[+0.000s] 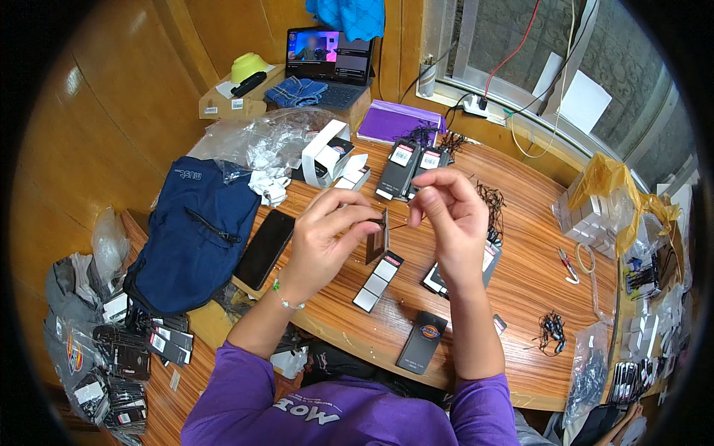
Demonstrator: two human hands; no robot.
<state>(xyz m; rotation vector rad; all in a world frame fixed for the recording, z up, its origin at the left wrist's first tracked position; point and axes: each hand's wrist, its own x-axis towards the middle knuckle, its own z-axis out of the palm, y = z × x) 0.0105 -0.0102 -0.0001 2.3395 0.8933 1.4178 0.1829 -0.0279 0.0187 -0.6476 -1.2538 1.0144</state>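
Note:
My left hand [331, 234] pinches a dark hang tag [378, 244] by its upper edge, held nearly edge-on above the table. To its right, my right hand [452, 219] has thumb and forefinger pressed together on a thin black string [399, 226] that runs toward the tag's top. Below the tag lies a black strip with white stickers [376, 284]. A black tag with a round emblem [422, 340] rests near the table's front edge. More tags [491, 259] are partly hidden behind my right wrist.
A phone [265, 249] and a navy bag [195, 238] lie at left. Stacked black tags [398, 169] and a white box [323, 160] stand farther back. Black strings [550, 332], small pliers [567, 265] and a plastic-wrapped carton [595, 208] are at right. A laptop [327, 63] stands behind.

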